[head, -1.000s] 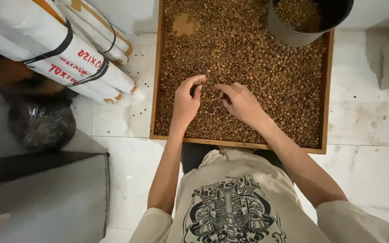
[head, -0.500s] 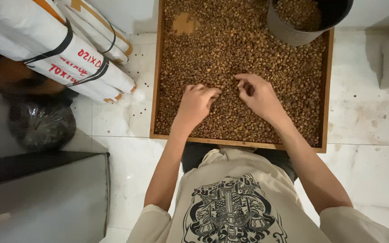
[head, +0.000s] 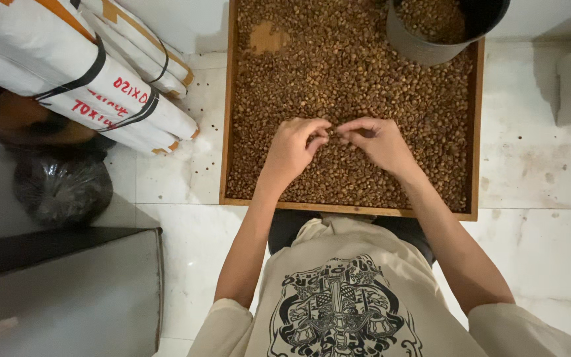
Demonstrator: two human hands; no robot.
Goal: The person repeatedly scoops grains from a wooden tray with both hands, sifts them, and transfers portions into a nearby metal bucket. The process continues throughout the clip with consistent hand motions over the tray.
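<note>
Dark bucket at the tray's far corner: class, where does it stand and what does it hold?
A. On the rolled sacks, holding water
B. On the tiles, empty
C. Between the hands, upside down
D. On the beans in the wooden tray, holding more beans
D: the dark bucket sits on the brown beans at the far right corner of the wooden tray, with beans inside.

Small bean-sorting workroom: wooden tray (head: 227, 132) of brown beans on white tiled floor (head: 536, 192), rolled sacks (head: 80, 73) left of tray, dark bucket (head: 424, 46) at its far corner.
</note>
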